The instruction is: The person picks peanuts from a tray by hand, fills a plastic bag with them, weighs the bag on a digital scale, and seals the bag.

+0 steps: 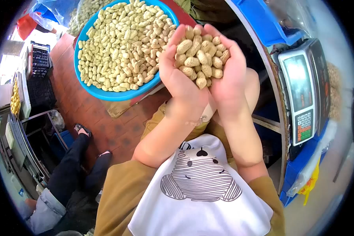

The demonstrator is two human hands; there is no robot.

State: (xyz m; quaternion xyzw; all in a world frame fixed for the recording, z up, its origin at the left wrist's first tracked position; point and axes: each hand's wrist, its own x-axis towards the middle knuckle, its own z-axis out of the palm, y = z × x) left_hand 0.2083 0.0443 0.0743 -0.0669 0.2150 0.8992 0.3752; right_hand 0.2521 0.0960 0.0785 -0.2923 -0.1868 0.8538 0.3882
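Observation:
Cupped together, my left hand (177, 78) and my right hand (233, 74) hold a heap of unshelled peanuts (202, 57). The fingers of both hands curve around the pile, and the wrists meet below it. Just left of my hands stands a round blue basin (79, 74) full of more peanuts in their shells (124, 43). My left fingers are at the basin's right rim; whether they touch it I cannot tell. A bracelet (202, 119) shows at my left wrist.
A digital scale (303, 90) stands on the counter at right, near a blue tray (259, 19). Another person's legs (72, 157) are at lower left on the red tiled floor (118, 129). Black crates (40, 59) stand at far left. A bag of peanuts (88, 11) sits behind the basin.

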